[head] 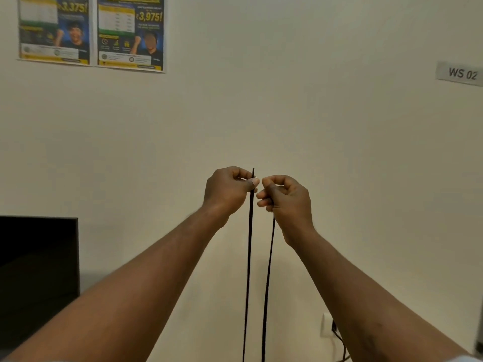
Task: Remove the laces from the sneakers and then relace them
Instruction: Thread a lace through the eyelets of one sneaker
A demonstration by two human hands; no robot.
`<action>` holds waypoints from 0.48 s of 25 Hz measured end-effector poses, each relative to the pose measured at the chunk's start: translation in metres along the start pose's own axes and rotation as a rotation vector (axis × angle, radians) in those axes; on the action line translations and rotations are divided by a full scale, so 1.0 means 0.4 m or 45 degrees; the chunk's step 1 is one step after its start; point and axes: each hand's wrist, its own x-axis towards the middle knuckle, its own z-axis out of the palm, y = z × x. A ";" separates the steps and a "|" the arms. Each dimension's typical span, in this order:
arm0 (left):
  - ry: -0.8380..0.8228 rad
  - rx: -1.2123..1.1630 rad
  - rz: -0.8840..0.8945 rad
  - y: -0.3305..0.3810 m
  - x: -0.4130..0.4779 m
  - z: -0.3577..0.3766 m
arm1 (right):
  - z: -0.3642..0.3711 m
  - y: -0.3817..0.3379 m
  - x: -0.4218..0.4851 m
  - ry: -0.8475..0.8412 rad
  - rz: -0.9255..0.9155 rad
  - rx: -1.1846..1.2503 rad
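Pinching two lace strands (248, 257): left hand (227, 190), right hand (287, 199)

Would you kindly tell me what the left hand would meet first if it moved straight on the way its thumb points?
Most likely the right hand: the left hand, pinching the black lace, points its thumb at it across a small gap, though depth is unclear.

Shows bare left hand (227, 190) and right hand (287, 198) on bare forearms (146, 278), nails (254, 181) cut short; wears a white sleeve (470, 358), only a sliver seen at the near right corner
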 end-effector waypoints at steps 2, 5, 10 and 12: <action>-0.022 -0.026 -0.013 0.006 -0.001 0.000 | 0.002 -0.005 0.012 0.083 -0.027 0.011; -0.068 -0.103 -0.046 0.011 -0.006 0.007 | 0.003 -0.013 0.043 0.165 0.035 0.189; -0.063 -0.144 -0.069 0.029 -0.005 0.027 | 0.017 -0.025 0.065 0.132 0.116 0.330; -0.083 -0.169 -0.093 0.036 -0.006 0.032 | 0.023 -0.029 0.074 0.120 0.133 0.387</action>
